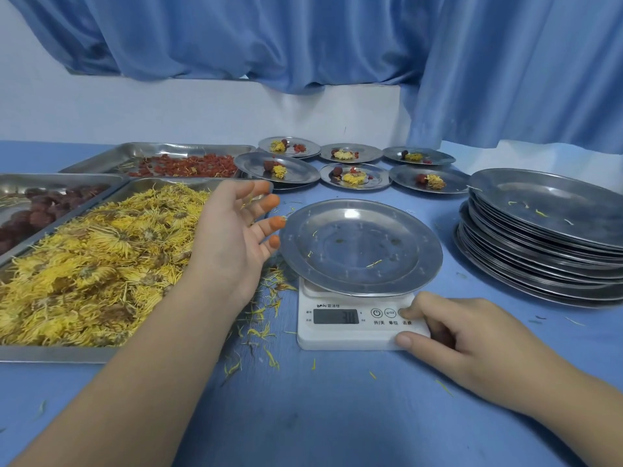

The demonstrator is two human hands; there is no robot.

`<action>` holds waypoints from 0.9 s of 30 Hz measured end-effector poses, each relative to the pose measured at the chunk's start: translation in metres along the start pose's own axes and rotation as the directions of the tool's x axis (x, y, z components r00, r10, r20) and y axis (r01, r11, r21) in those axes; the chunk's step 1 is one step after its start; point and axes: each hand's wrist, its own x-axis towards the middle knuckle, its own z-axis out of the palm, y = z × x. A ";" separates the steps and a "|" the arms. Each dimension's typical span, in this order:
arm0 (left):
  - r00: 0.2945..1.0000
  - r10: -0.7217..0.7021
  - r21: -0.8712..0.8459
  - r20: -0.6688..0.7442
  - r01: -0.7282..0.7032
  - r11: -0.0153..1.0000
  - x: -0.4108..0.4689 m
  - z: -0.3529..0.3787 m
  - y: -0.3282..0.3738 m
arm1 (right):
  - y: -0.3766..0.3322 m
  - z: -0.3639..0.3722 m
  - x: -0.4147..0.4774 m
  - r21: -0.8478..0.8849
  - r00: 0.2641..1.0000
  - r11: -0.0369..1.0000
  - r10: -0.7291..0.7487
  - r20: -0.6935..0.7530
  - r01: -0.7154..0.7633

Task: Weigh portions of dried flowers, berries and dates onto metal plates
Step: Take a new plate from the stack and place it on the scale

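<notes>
Two hands are at work over a blue table (320, 416), with one white scale (337, 338) between them. One empty metal plate (360, 247) sits on the scale, holding only a few stray petals.

There are three steel trays, all on the palm-back side of the left hand (232, 237). The flower tray (50, 353), heaped with yellow dried flowers (101, 257), lies directly under that hand. The date tray (50, 180) with dark red dates (37, 210) is beyond it. The berry tray (135, 150) with red berries (188, 165) lies past the fingertips.

Six filled plates (357, 176) stand in two rows of three beyond the fingertips of both hands, each with flowers and red fruit. One stack of empty plates (539, 237) rises just past the right hand's knuckles.

The left hand is released, its fingers spread wide and nearly straight, palm turned towards the plate. It grasps nothing. The orange-stained fingertips (277, 243) hover just beside the plate's rim, though contact cannot be told.

The right hand (472, 335) grasps the scale's near corner. Its bent index fingertip (409, 311) presses the last button, and its thumb (406, 340) braces the front edge. The other fingers are curled under. The display (336, 316), just beside the index fingertip, shows blurred digits.

Loose petals (263, 332) litter the table below the left wrist.
</notes>
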 end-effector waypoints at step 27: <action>0.962 0.258 0.366 0.092 -0.274 0.889 -0.012 0.010 -0.007 | -0.017 -0.008 0.009 0.038 0.916 0.999 0.004 -0.401 0.013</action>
